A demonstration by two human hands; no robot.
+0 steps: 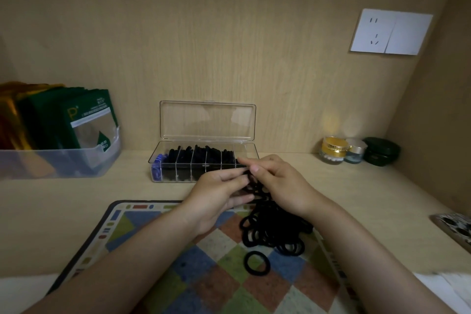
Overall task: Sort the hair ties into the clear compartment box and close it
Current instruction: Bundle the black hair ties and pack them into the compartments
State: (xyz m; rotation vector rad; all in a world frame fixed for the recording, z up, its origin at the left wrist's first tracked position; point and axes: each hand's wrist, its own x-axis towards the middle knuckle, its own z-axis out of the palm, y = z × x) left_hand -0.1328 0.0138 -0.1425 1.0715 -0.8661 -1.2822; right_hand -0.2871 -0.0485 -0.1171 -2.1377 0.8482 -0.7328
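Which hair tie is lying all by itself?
Find the colourful checkered mat at the front of the desk, then the heap of black hair ties on it. Just in front of that heap lies a single black hair tie, flat, an open ring, apart from the rest.

Dim, warm, soft light; wide-angle bending at the edges, glare on the jars (334,149), slight blur throughout.

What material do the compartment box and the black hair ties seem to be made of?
Compartment box: likely hard clear plastic, glossy; the wood shows through its raised lid, which catches highlights.
Black hair ties: probably fabric-covered elastic, matte; they look soft, without shine, and lie in limp loops on the mat.
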